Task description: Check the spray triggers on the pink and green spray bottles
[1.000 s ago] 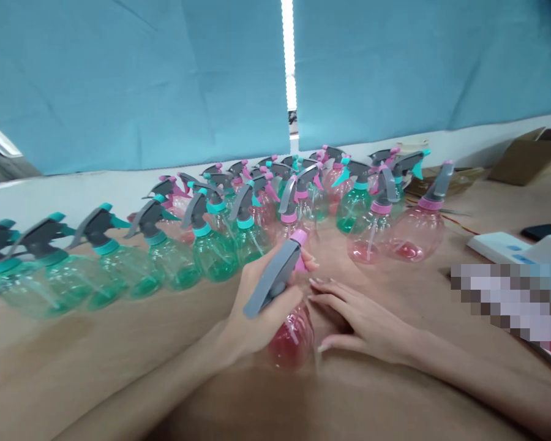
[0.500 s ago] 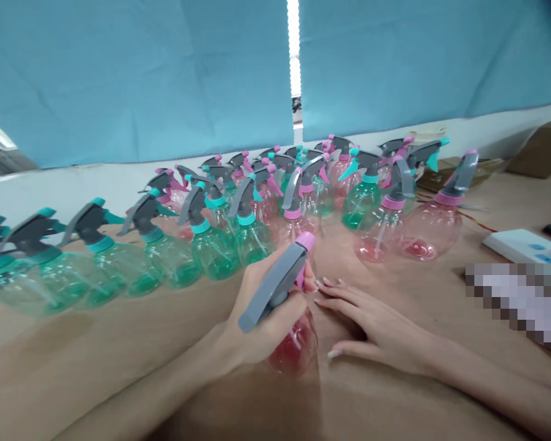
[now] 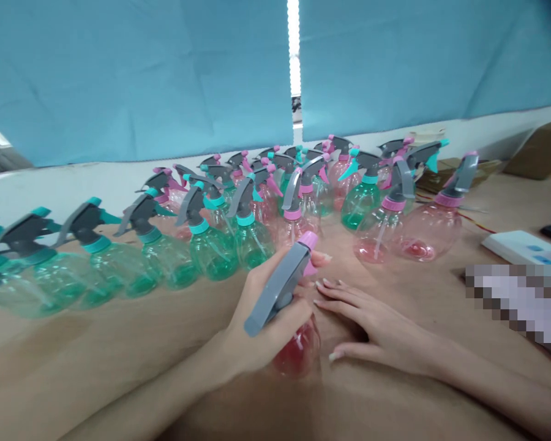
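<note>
My left hand (image 3: 261,312) is wrapped around the neck of a spray bottle (image 3: 298,352) with a clear pink body, a grey head and a pink nozzle. Red liquid shows in its lower part, and the bottle stands on the table in front of me. One or more fingers of this hand stick out past the pink trigger; the neck itself is hidden by the grip. Just right of the bottle, my right hand (image 3: 371,324) lies flat on the table with its fingers spread, holding nothing.
Several green spray bottles (image 3: 213,251) line up on the left. More pink and green ones crowd the middle back, and a pink spray bottle (image 3: 429,229) stands at right. Further right are a white power strip (image 3: 517,245) and cardboard (image 3: 539,150). A blue curtain (image 3: 165,79) hangs behind.
The held spray bottle has shifted slightly right. Fingers of my left hand at the trigger have straightened outward. My right hand has stayed in place.
</note>
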The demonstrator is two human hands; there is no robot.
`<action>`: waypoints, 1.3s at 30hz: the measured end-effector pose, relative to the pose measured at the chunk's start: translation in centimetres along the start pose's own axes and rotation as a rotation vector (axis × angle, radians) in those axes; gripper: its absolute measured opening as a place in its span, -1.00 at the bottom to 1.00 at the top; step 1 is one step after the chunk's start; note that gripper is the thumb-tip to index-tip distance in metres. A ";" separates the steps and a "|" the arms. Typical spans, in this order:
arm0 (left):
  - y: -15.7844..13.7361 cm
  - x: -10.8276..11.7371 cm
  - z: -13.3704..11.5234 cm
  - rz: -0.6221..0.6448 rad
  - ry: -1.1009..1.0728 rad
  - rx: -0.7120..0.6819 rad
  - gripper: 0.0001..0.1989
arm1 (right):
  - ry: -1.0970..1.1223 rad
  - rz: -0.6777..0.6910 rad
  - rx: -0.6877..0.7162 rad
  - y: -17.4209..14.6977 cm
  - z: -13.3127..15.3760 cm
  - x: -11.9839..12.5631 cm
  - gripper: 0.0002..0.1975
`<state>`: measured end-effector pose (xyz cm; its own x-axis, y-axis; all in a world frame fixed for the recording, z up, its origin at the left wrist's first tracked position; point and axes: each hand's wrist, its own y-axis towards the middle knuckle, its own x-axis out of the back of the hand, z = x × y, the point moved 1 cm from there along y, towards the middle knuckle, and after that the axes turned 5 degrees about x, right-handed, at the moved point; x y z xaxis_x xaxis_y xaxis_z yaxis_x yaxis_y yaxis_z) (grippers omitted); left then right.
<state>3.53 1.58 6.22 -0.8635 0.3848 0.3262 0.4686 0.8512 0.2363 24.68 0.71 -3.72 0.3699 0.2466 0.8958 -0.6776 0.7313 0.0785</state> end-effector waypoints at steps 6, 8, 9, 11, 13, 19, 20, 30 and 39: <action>0.0 0.0 -0.1 0.006 -0.049 0.025 -0.61 | 0.019 -0.012 0.010 -0.1 -0.3 0.1 -0.22; 0.2 0.0 -0.4 0.012 -0.067 0.022 -0.59 | 0.029 -0.026 0.016 -0.2 -0.3 0.1 -0.24; 0.4 0.0 -0.5 0.020 -0.079 0.025 -0.59 | 0.031 -0.030 0.018 -0.2 -0.3 0.1 -0.25; 0.5 -0.1 -0.7 0.037 -0.110 0.030 -0.59 | 0.035 -0.030 0.020 -0.2 -0.3 0.1 -0.27; 0.5 -0.1 -0.7 0.056 -0.136 0.043 -0.59 | 0.043 -0.032 0.020 -0.2 -0.3 0.1 -0.29; 0.1 -0.1 -0.5 0.043 -0.130 0.059 -0.60 | 0.063 -0.047 0.027 -0.2 -0.4 0.2 -0.28; 0.1 -0.1 -0.6 0.039 -0.119 0.053 -0.61 | 0.067 -0.053 0.031 -0.2 -0.4 0.2 -0.28; 0.3 -0.2 -0.7 0.066 -0.156 0.061 -0.60 | 0.060 -0.057 0.031 -0.2 -0.5 0.2 -0.28; 0.2 -0.1 -0.5 0.038 -0.098 0.046 -0.61 | 0.071 -0.071 0.033 -0.3 -0.4 0.2 -0.29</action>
<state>3.74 1.51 6.72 -0.8603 0.4486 0.2423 0.4945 0.8499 0.1823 25.25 0.79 -3.79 0.4607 0.2402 0.8544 -0.6685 0.7271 0.1560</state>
